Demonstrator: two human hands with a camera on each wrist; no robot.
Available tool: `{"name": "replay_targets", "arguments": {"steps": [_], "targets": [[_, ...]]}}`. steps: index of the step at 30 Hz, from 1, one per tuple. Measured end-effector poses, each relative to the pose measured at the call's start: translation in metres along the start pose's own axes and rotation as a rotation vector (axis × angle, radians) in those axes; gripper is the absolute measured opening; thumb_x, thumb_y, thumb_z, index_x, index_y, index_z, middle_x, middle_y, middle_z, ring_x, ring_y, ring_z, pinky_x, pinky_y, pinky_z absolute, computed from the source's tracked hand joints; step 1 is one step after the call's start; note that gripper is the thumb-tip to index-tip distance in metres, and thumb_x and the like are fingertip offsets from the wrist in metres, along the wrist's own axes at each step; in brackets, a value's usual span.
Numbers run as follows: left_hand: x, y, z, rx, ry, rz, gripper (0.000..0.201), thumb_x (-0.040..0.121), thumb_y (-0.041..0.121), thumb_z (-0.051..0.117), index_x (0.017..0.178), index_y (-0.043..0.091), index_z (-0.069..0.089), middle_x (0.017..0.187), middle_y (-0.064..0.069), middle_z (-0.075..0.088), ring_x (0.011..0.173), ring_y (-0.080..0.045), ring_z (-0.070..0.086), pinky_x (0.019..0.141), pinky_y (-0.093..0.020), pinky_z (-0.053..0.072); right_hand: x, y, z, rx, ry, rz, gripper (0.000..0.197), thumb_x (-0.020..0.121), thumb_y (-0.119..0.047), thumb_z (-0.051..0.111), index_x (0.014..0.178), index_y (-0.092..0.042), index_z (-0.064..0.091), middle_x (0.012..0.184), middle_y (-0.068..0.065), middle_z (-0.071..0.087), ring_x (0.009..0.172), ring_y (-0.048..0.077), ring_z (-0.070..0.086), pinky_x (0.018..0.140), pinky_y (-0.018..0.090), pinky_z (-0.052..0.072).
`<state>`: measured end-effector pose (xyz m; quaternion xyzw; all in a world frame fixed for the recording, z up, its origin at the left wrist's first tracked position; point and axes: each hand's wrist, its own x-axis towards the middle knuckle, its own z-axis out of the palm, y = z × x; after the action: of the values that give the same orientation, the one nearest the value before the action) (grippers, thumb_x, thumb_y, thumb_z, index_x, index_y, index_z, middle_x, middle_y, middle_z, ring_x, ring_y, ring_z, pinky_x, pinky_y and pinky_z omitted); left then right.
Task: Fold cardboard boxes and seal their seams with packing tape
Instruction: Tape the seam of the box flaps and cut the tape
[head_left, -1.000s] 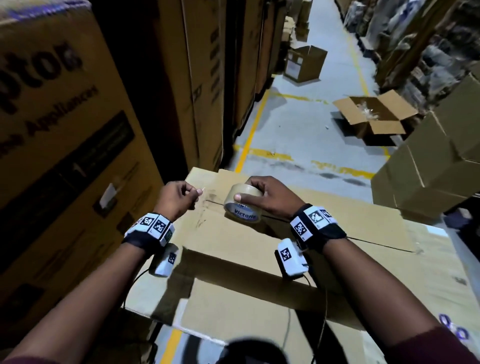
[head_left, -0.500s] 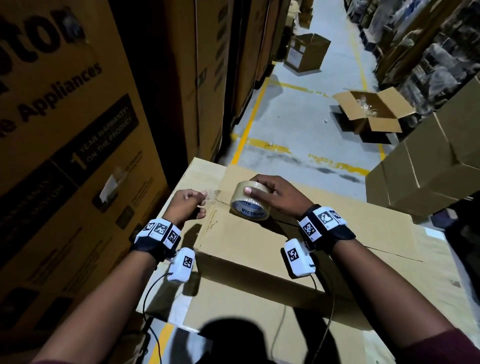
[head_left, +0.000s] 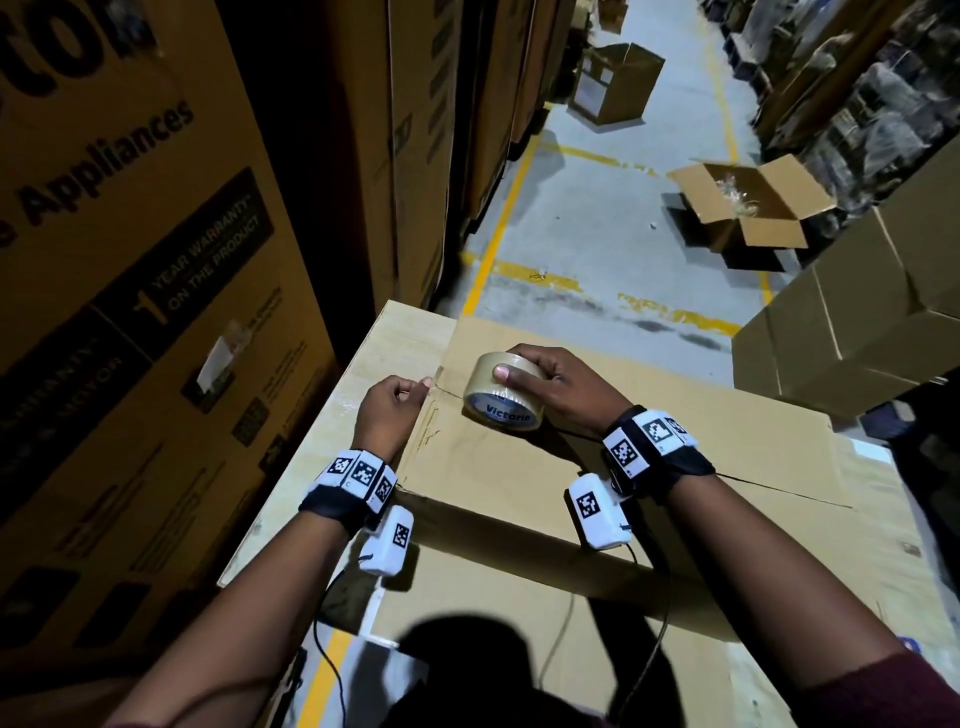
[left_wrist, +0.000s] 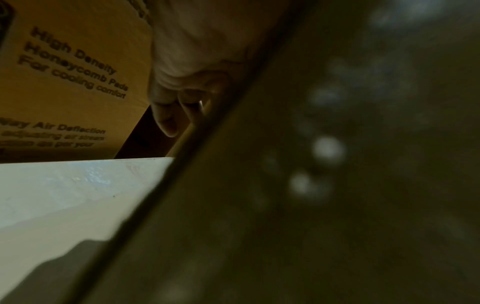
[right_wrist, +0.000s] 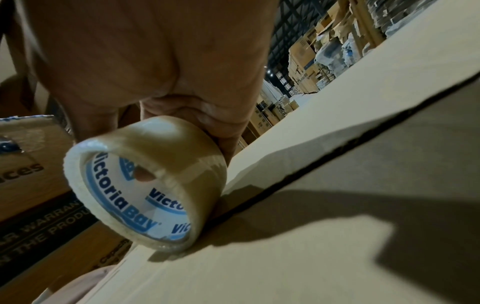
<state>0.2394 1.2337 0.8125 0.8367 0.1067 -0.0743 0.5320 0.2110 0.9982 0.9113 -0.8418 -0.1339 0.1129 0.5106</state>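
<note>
two hands work at the left end of a folded cardboard box (head_left: 597, 467) in the head view. the right hand (head_left: 566, 387) grips a tape roll (head_left: 503, 392), thumb pressed on its near side and fingers curled over the top; the roll stands on edge on the box's centre seam (head_left: 769, 486), near the box's left edge. the left hand (head_left: 390, 410) sits just beside that edge, fingers curled and fingertips pinched together at the seam's end; a thin strip of tape seems to run from there to the roll, though it is hard to make out. printed appliance cartons (head_left: 156, 260) stand along the left, and an open box (head_left: 748, 208) lies on the aisle floor (head_left: 597, 260) further off.

left wrist view: dim and blurred. the left hand (left_wrist: 187, 67) shows curled fingers (left_wrist: 166, 119) against the box's edge (left_wrist: 207, 144); what they pinch cannot be made out.

right wrist view: the right hand (right_wrist: 155, 72) is clamped on the tape roll (right_wrist: 155, 174), one fingertip showing through its core. the roll's rim touches the box just at the dark seam (right_wrist: 337, 150).
</note>
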Motion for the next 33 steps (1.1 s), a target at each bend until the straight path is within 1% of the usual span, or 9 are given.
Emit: {"name": "replay_targets", "arguments": {"steps": [4, 7, 12, 18, 21, 23, 25, 28, 33], "targets": [[0.003, -0.002, -0.004, 0.164, -0.058, -0.189, 0.082, 0.088, 0.058, 0.065, 0.15, 0.016, 0.031, 0.143, -0.013, 0.048, 0.132, -0.035, 0.048, 0.108, -0.048, 0.042, -0.002, -0.004, 0.001, 0.009, 0.0, 0.015, 0.018, 0.102, -0.032, 0.061, 0.087, -0.022, 0.066, 0.077, -0.014, 0.065, 0.071, 0.005, 0.061, 0.066, 0.016, 0.045], [0.0, -0.022, -0.001, 0.278, -0.137, -0.146, 0.056, 0.094, 0.038, 0.065, 0.142, 0.016, 0.046, 0.145, -0.018, 0.043, 0.123, -0.036, 0.053, 0.103, -0.044, 0.045, -0.005, -0.008, 0.0, 0.004, 0.006, 0.018, 0.019, 0.102, -0.031, 0.061, 0.084, -0.025, 0.064, 0.074, -0.017, 0.063, 0.068, 0.003, 0.06, 0.065, 0.015, 0.044], [-0.021, -0.01, -0.01, -0.153, -0.08, 0.174, 0.026, 0.105, 0.023, 0.049, 0.127, 0.019, 0.062, 0.124, -0.001, 0.068, 0.113, -0.019, 0.064, 0.102, -0.042, 0.051, -0.009, -0.007, 0.0, 0.003, -0.007, 0.025, 0.022, 0.104, -0.031, 0.058, 0.083, -0.024, 0.061, 0.072, -0.019, 0.061, 0.067, 0.002, 0.058, 0.064, 0.014, 0.042], [-0.057, 0.016, -0.008, 0.159, -0.356, 0.288, 0.064, 0.106, 0.034, 0.043, 0.161, 0.026, 0.011, 0.159, -0.004, 0.037, 0.144, -0.022, 0.037, 0.116, -0.034, 0.031, -0.01, 0.0, 0.002, 0.021, -0.025, 0.034, 0.021, 0.104, -0.032, 0.057, 0.085, -0.023, 0.06, 0.074, -0.018, 0.061, 0.069, 0.005, 0.058, 0.066, 0.017, 0.043], [-0.056, 0.021, -0.012, 0.293, -0.364, 0.307, 0.066, 0.107, 0.043, 0.033, 0.161, 0.025, 0.0, 0.131, -0.02, 0.061, 0.122, -0.035, 0.056, 0.088, -0.034, 0.041, -0.011, 0.003, 0.002, 0.026, -0.033, 0.047, 0.021, 0.104, -0.033, 0.057, 0.086, -0.023, 0.06, 0.075, -0.016, 0.062, 0.07, 0.006, 0.059, 0.066, 0.018, 0.043], [-0.055, 0.028, -0.018, 0.441, -0.399, 0.304, 0.072, 0.104, 0.055, 0.027, 0.16, 0.025, -0.008, 0.096, -0.011, 0.069, 0.098, -0.033, 0.064, 0.071, -0.033, 0.042, -0.011, 0.002, 0.002, 0.027, -0.035, 0.062, 0.022, 0.104, -0.034, 0.058, 0.085, -0.023, 0.06, 0.073, -0.016, 0.062, 0.068, 0.006, 0.058, 0.065, 0.018, 0.043], [-0.052, 0.034, -0.022, 0.59, -0.467, 0.309, 0.084, 0.097, 0.071, 0.02, 0.159, 0.025, -0.014, 0.1, -0.014, 0.069, 0.097, -0.03, 0.065, 0.081, -0.039, 0.049, -0.01, 0.0, 0.0, 0.03, -0.036, 0.073, 0.025, 0.103, -0.034, 0.059, 0.082, -0.022, 0.059, 0.069, -0.017, 0.061, 0.065, 0.005, 0.056, 0.063, 0.017, 0.042], [-0.032, 0.05, -0.019, 0.769, -0.458, 0.473, 0.104, 0.085, 0.085, 0.008, 0.16, 0.014, -0.009, 0.167, -0.014, 0.008, 0.154, -0.027, 0.011, 0.123, -0.049, 0.018, -0.01, -0.008, -0.006, 0.116, -0.043, 0.126, 0.027, 0.101, -0.032, 0.062, 0.078, -0.019, 0.062, 0.066, -0.013, 0.062, 0.06, 0.006, 0.056, 0.06, 0.019, 0.043], [-0.009, 0.049, 0.009, 1.016, -0.461, 0.762, 0.119, 0.077, 0.096, 0.013, 0.159, 0.012, -0.009, 0.168, -0.008, -0.012, 0.153, -0.015, -0.016, 0.125, -0.048, 0.004, -0.01, -0.008, -0.015, 0.377, -0.079, 0.234, 0.04, 0.097, -0.034, 0.068, 0.092, 0.006, 0.064, 0.079, 0.021, 0.056, 0.061, 0.024, 0.054, 0.057, 0.028, 0.046]]}}
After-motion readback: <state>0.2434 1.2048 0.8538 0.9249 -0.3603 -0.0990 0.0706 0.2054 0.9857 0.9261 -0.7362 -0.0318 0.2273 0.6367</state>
